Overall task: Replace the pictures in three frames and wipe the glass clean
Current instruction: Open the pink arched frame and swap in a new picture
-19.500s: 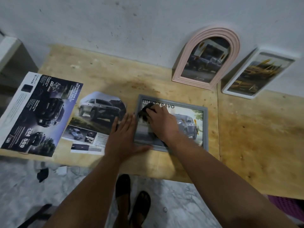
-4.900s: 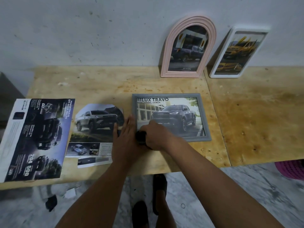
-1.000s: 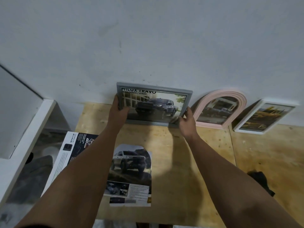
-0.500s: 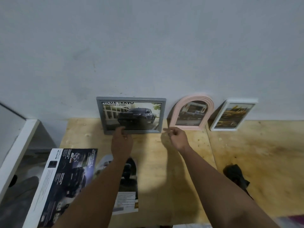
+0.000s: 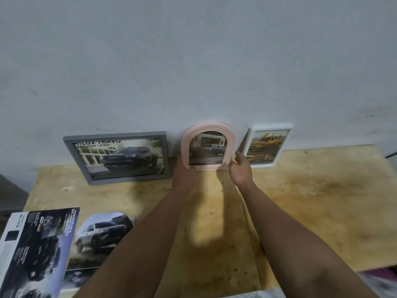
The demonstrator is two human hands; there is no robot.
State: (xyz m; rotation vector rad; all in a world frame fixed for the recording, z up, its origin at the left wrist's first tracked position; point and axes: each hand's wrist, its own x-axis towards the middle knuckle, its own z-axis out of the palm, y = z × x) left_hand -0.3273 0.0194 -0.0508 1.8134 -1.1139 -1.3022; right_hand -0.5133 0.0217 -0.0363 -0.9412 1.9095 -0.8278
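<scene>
On a stained plywood table (image 5: 311, 201) against a pale grey wall (image 5: 193, 61), the left hand (image 5: 184, 172) grips the pink arched frame's (image 5: 207, 145) lower left corner at the back edge; the right hand (image 5: 240, 168) hovers beside it, fingers relaxed.

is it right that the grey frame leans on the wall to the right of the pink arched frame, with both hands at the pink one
Not quite. In the head view the grey frame leans on the wall to the left of the pink arched frame, not the right. The rest holds: the left hand and right hand are both at the pink frame.
</scene>
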